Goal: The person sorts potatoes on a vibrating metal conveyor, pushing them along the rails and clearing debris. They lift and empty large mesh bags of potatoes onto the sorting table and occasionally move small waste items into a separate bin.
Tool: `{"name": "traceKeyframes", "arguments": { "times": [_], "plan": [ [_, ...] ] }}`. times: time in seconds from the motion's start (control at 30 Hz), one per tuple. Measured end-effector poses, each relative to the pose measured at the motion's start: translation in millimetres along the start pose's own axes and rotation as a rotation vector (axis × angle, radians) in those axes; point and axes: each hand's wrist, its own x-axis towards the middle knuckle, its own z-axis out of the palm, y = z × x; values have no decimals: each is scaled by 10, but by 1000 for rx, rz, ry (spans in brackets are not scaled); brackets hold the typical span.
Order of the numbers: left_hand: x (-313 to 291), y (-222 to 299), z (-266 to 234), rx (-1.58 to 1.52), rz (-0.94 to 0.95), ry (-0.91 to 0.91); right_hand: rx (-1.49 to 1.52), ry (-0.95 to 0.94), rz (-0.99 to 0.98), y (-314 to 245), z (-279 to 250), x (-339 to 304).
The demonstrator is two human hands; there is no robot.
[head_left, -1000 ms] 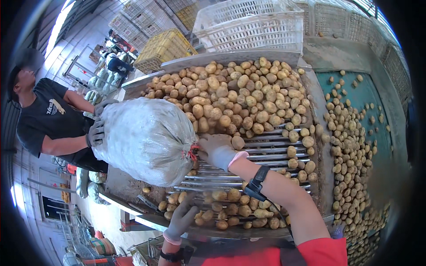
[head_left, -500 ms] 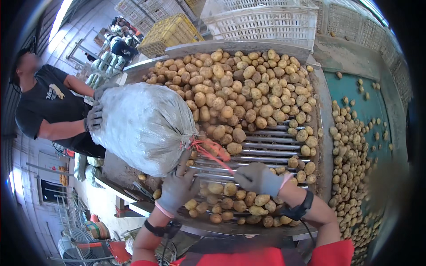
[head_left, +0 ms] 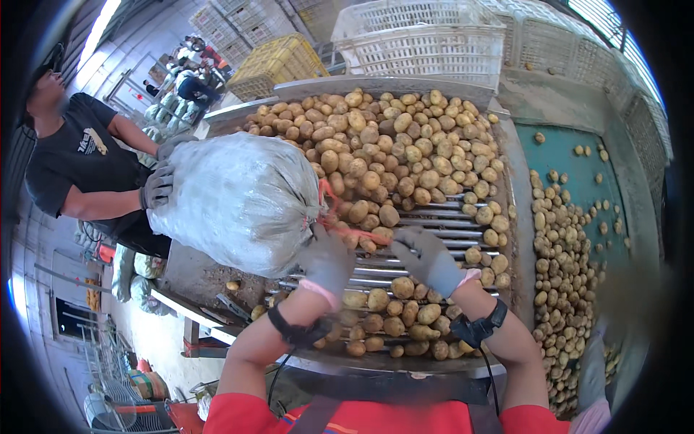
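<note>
Beside the sack's [head_left: 238, 199] tied edge, left hand [head_left: 327, 260] presses it, right hand [head_left: 426, 257] spread open.

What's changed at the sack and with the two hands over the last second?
The right hand has left the sack's tied neck and now hovers spread over the roller bars. The left hand has come up from the lower edge to the grey sack near its red tie. The co-worker's gloved hands still hold the far end.
</note>
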Motion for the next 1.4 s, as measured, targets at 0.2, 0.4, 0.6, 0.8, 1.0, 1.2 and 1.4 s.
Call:
{"name": "traceKeyframes", "arguments": {
  "times": [0.2,0.4,0.6,0.8,1.0,1.2,1.4],
  "plan": [
    [-559,-131,-272,-643,641,-326,121,174,395,-127,-402,-354],
    [-1571,-1343,-194,-1084,648,38,278,103,374,-18,-174,-351],
    [-2135,-1562,511,-1524,434,-31,386,-115,612,-50,825,228],
    [-2332,-1765,793,-1566,-254,316,964,60,783,313,1604,603],
    [-2445,-1875,780,-1771,-287,376,987,299,777,634,1604,431],
    [-2513,-1852,763,-1711,-96,247,1022,353,313,466,-45,213],
    [-2308,-1658,605,-2063,275,-52,-199,573,405,333,-1209,-136]
  ]
}}
